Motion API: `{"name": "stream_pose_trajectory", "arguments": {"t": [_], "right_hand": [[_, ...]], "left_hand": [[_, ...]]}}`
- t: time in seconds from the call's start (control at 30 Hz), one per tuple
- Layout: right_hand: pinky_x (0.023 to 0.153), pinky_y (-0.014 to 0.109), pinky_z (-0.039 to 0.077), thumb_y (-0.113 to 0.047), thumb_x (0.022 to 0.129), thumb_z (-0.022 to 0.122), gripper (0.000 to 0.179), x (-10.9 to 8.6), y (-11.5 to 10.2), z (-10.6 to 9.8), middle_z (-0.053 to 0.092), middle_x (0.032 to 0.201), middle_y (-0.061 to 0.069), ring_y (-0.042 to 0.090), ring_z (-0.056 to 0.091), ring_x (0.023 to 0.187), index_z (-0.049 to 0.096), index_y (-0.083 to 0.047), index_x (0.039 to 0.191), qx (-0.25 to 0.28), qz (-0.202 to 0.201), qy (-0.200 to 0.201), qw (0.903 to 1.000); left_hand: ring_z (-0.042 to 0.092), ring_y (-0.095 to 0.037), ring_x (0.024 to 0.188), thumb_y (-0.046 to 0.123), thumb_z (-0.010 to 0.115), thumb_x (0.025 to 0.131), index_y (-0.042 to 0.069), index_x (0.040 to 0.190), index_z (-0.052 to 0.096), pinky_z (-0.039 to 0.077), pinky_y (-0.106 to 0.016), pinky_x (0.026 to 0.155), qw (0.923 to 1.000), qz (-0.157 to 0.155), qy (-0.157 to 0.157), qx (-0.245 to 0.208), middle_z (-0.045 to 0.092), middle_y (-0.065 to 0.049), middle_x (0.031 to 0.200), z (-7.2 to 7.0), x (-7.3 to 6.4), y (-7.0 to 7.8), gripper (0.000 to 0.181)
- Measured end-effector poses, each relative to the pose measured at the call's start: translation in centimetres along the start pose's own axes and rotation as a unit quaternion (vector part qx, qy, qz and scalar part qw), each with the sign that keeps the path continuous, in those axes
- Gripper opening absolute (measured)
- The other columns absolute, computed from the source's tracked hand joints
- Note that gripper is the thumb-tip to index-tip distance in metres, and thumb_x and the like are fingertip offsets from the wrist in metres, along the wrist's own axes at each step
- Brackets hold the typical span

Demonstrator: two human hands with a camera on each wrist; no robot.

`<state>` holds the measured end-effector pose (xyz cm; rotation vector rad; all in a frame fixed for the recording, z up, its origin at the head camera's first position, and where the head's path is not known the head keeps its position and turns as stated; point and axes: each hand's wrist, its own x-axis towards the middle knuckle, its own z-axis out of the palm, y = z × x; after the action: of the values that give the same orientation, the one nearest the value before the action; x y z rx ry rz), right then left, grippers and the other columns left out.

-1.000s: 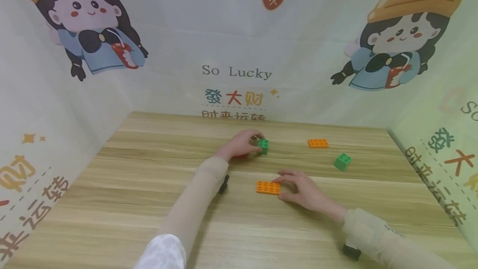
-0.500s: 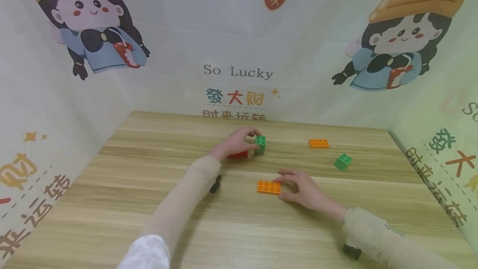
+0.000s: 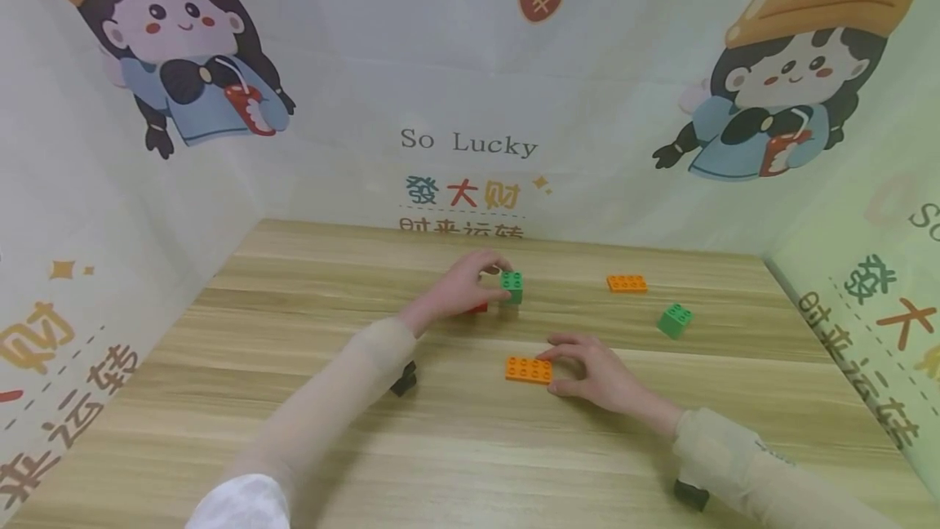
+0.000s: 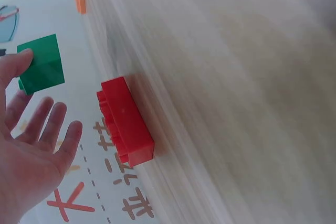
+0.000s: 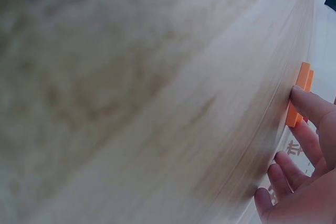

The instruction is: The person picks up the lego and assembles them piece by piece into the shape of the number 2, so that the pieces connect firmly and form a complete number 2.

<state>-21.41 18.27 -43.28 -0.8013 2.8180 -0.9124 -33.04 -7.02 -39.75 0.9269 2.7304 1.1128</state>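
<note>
A red brick (image 4: 128,121) sits on the bench (image 3: 470,447), partly covered by our left hand (image 3: 464,284) in the head view; a far orange plate (image 3: 627,284) and a lone green block (image 3: 674,321) lie off to the right. Our left hand pinches the held green block (image 3: 512,287) above the bench, studs up. Our right hand (image 3: 598,374) pinches the right end of the near orange plate (image 3: 528,370), on the bench, studs up, long axis running left to right.
</note>
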Motion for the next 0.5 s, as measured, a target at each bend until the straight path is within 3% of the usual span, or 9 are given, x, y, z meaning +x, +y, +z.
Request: {"name": "stream_pose_trajectory", "arguments": {"t": [0.2, 0.37, 0.5], "right_hand": [[0.108, 0.067, 0.033, -0.026, 0.087, 0.076, 0.037, 0.0, -0.2, -0.1, 0.055, 0.142, 0.019, 0.045, 0.047, 0.132, 0.069, -0.015, 0.121, 0.002, -0.001, 0.001, 1.0000], [0.108, 0.068, 0.033, -0.025, 0.086, 0.076, 0.037, 0.0, -0.2, 0.0, 0.055, 0.142, 0.019, 0.045, 0.046, 0.132, 0.069, -0.015, 0.121, 0.003, -0.001, 0.002, 1.0000], [0.108, 0.067, 0.033, -0.025, 0.086, 0.076, 0.036, 0.0, -0.1, 0.1, 0.055, 0.142, 0.018, 0.045, 0.046, 0.132, 0.070, -0.016, 0.121, 0.002, 0.003, 0.005, 1.0000]], "left_hand": [[0.058, -0.030, 0.122, 0.022, 0.073, 0.089, 0.010, 0.122, 0.061, 0.052, -0.040, 0.101, 1.0000, -0.005, 0.001, 0.000, 0.057, -0.011, 0.131, 0.2, -1.2, 0.3, 0.038], [0.058, -0.027, 0.121, 0.025, 0.074, 0.088, 0.013, 0.123, 0.063, 0.050, -0.041, 0.103, 0.9998, -0.021, -0.004, 0.006, 0.059, -0.008, 0.129, 0.5, -2.5, 0.3, 0.039], [0.058, -0.028, 0.120, 0.025, 0.075, 0.088, 0.013, 0.123, 0.063, 0.049, -0.042, 0.103, 0.9999, -0.014, -0.002, 0.001, 0.061, -0.007, 0.128, 0.8, -3.2, 0.4, 0.039]]}}
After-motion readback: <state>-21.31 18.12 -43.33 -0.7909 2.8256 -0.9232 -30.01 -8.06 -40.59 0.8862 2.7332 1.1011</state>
